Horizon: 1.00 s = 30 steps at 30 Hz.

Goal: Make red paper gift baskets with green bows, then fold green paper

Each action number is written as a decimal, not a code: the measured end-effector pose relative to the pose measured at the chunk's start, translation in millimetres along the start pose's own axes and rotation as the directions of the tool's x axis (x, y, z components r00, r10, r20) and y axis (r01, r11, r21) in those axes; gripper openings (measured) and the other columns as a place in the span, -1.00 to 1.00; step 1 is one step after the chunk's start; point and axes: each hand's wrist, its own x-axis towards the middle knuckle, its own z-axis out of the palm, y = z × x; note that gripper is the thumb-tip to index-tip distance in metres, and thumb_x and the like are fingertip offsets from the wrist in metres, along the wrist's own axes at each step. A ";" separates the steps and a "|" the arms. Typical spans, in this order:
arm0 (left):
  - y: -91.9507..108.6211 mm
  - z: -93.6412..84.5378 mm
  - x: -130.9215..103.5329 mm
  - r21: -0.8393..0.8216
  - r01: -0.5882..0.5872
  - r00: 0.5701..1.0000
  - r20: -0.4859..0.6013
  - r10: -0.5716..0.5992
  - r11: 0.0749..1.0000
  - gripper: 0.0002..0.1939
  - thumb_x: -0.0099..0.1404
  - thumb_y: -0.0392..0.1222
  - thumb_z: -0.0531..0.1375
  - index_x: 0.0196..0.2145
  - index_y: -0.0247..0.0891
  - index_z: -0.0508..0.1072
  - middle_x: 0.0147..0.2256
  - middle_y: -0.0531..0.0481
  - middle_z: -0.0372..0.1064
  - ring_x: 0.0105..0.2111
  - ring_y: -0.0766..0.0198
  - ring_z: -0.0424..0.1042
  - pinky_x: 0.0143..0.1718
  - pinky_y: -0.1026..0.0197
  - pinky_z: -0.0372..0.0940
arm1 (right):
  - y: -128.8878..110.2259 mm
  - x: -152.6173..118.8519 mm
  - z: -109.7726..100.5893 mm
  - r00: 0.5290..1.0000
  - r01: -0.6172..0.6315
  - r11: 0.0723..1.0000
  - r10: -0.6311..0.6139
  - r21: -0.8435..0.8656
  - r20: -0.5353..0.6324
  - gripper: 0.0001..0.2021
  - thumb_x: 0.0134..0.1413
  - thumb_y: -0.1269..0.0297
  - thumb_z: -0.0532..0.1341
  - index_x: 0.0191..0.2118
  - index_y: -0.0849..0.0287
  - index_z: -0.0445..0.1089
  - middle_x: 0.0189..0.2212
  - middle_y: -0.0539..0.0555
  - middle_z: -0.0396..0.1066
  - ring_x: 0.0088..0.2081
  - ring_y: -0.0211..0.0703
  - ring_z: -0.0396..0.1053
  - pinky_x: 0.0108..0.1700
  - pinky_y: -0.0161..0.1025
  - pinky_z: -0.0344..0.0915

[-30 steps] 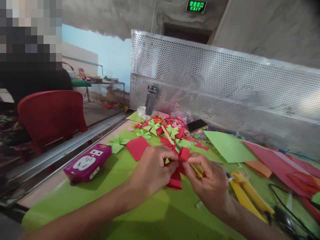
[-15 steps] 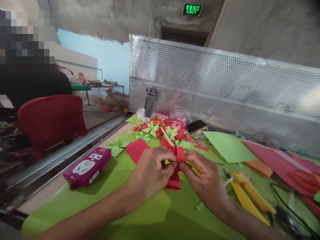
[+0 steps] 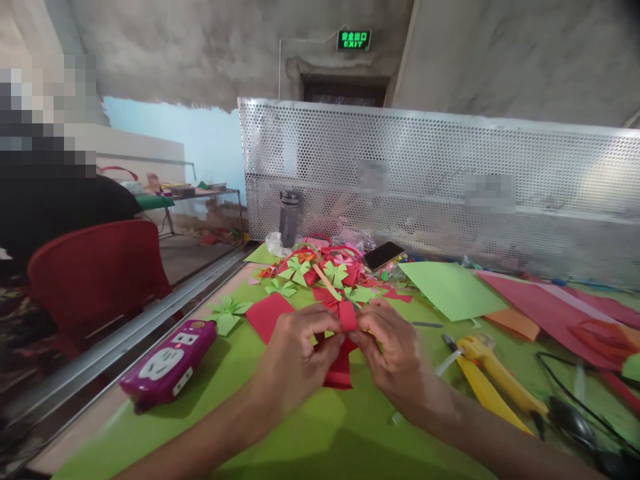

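Observation:
My left hand (image 3: 303, 347) pinches the left side of a folded red paper strip (image 3: 347, 315) between thumb and fingers. From the other side, my right hand (image 3: 393, 347) is closed on the same strip, so both hands' fingertips nearly meet. More red paper (image 3: 340, 373) hangs or lies just below the fingers; whether it joins the strip I cannot tell. To the left is a flat red paper square (image 3: 269, 315), partly behind my left hand. Green paper flowers (image 3: 296, 270) and red paper pieces are heaped beyond my hands.
A purple power socket block (image 3: 170, 363) stands on the left of the green tabletop (image 3: 300, 443). At right lie a yellow glue gun (image 3: 500, 373), a yellow cutter (image 3: 483, 387) and green paper sheets (image 3: 455, 290). Behind are a phone (image 3: 384, 255), a bottle (image 3: 289, 219) and a perforated metal panel (image 3: 425, 153).
The view has tilted up and shifted right, so things sit lower and further left. Both hands keep their grip on the red strip, with the right fingers bunched slightly closer.

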 end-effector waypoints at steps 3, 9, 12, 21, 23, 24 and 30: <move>2.8 1.0 5.6 0.002 -0.034 0.999 0.001 0.034 0.999 -0.79 0.17 -0.44 0.10 -0.53 -0.29 0.45 -0.51 0.04 0.38 -0.49 0.35 0.32 -0.42 0.31 0.19 | 3.5 1.5 -2.3 1.000 -0.004 1.000 0.004 -0.017 -0.009 -0.82 0.14 0.53 0.04 -0.44 0.15 0.18 -0.52 -0.02 0.26 -0.45 -0.23 0.19 -0.26 -0.22 0.14; 14.6 0.9 20.9 0.020 -0.029 0.999 0.039 0.028 0.999 -0.76 0.14 -0.47 0.07 -0.51 -0.29 0.49 -0.49 0.01 0.42 -0.48 0.32 0.34 -0.40 0.30 0.21 | 11.2 3.3 -7.7 0.999 -0.022 0.998 0.021 -0.054 -0.025 -0.81 0.09 0.58 0.02 -0.44 0.14 0.14 -0.52 -0.03 0.23 -0.45 -0.22 0.17 -0.34 -0.27 0.08; 18.1 2.8 27.4 0.025 0.000 0.998 0.057 -0.001 1.000 -0.74 0.11 -0.49 0.06 -0.51 -0.30 0.50 -0.50 0.01 0.42 -0.47 0.31 0.34 -0.40 0.29 0.22 | 15.0 4.6 -8.4 0.998 -0.016 0.996 0.011 -0.089 -0.057 -0.79 0.05 0.61 0.00 -0.46 0.14 0.11 -0.55 -0.05 0.19 -0.48 -0.23 0.14 -0.30 -0.24 0.09; -2.8 10.4 23.2 -0.049 -0.066 0.998 0.019 0.066 0.997 -0.79 0.18 -0.41 0.08 -0.49 -0.27 0.49 -0.50 0.02 0.37 -0.45 0.29 0.37 -0.37 0.28 0.27 | 17.0 2.4 -1.0 0.997 -0.012 0.995 0.005 -0.103 -0.072 -0.81 0.07 0.59 0.02 -0.44 0.16 0.17 -0.55 -0.04 0.26 -0.47 -0.24 0.22 -0.24 -0.23 0.10; -6.4 10.9 19.5 -0.031 -0.067 0.998 -0.003 0.067 0.997 -0.80 0.19 -0.38 0.09 -0.50 -0.27 0.47 -0.52 0.02 0.35 -0.46 0.29 0.36 -0.35 0.27 0.29 | 15.3 1.5 1.3 0.998 0.003 0.994 -0.009 -0.111 -0.055 -0.80 0.07 0.61 0.00 -0.43 0.16 0.18 -0.54 -0.03 0.27 -0.47 -0.22 0.22 -0.29 -0.25 0.09; -7.3 11.1 18.1 -0.023 -0.062 0.998 -0.016 0.062 0.998 -0.80 0.19 -0.38 0.10 -0.51 -0.26 0.47 -0.52 0.02 0.36 -0.46 0.29 0.36 -0.34 0.27 0.30 | 14.4 1.3 2.0 0.999 0.005 0.993 -0.010 -0.117 -0.044 -0.79 0.06 0.62 -0.01 -0.43 0.16 0.18 -0.54 -0.02 0.26 -0.47 -0.22 0.21 -0.30 -0.25 0.09; -9.0 12.7 15.0 -0.053 -0.039 0.999 -0.024 0.038 0.998 -0.80 0.18 -0.38 0.10 -0.50 -0.24 0.49 -0.49 0.01 0.41 -0.46 0.30 0.38 -0.32 0.27 0.33 | 12.4 0.1 4.1 1.000 -0.002 0.989 -0.001 -0.145 -0.024 -0.79 0.04 0.62 -0.01 -0.47 0.16 0.15 -0.56 -0.04 0.22 -0.50 -0.24 0.16 -0.30 -0.24 0.07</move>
